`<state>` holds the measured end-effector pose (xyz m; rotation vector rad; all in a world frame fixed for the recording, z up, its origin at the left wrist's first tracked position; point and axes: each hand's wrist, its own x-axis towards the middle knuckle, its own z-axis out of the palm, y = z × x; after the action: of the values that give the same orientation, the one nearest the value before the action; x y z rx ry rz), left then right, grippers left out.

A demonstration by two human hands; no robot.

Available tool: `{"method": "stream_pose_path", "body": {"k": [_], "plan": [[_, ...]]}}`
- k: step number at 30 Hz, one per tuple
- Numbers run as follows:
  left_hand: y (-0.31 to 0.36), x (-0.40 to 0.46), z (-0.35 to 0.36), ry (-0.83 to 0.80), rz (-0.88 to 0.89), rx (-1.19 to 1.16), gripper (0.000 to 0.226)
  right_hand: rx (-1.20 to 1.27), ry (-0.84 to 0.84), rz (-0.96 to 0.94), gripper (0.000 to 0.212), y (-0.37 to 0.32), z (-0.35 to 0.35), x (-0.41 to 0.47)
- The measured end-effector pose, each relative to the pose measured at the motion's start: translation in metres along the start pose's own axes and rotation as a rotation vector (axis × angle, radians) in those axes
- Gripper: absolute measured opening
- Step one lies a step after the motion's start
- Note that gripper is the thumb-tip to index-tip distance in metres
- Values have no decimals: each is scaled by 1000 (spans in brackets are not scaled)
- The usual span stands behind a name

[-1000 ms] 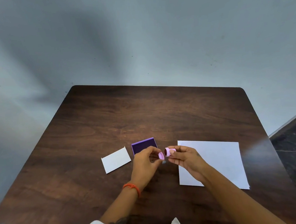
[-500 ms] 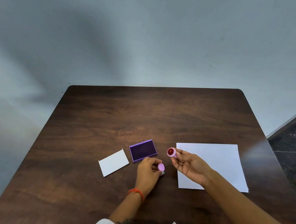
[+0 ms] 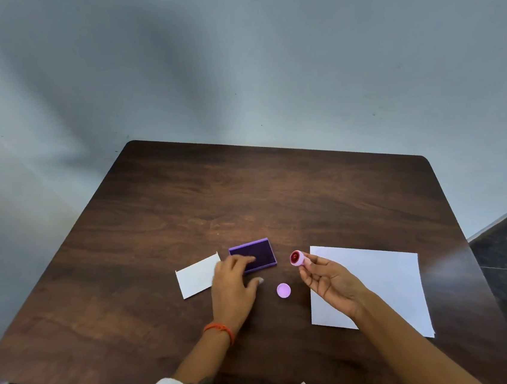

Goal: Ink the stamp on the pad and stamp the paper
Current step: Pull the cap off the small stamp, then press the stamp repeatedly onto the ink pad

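My right hand (image 3: 327, 281) pinches a small pink stamp (image 3: 296, 257) by its body, red face turned up and away, held above the table between the ink pad and the paper. The open purple ink pad (image 3: 260, 253) lies flat at the table's middle. My left hand (image 3: 232, 284) rests with fingers spread, fingertips touching the pad's near-left edge, holding nothing. The stamp's round lilac cap (image 3: 283, 290) lies on the table between my hands. A large white sheet of paper (image 3: 387, 284) lies on the right, partly under my right hand.
A small white card (image 3: 197, 276) lies left of the ink pad. The dark wooden table (image 3: 215, 202) stands against a grey wall. Dark floor shows beyond the right edge. White sleeves and a red wrist thread are near the bottom.
The cap was pulled off the stamp and set down on the table. My left hand let go of it and moved up to the ink pad. My right hand kept the stamp.
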<state>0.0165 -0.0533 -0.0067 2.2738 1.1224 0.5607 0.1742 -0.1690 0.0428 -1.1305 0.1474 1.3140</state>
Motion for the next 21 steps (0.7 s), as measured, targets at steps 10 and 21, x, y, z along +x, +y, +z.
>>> {"method": "stream_pose_path", "body": {"k": [10, 21], "plan": [[-27, 30, -17, -243, -85, 376, 82, -397, 107, -96, 26, 6, 17, 19], [-25, 24, -9, -186, -49, 331, 69, -1420, 124, -669, 12, 22, 62, 48]]}}
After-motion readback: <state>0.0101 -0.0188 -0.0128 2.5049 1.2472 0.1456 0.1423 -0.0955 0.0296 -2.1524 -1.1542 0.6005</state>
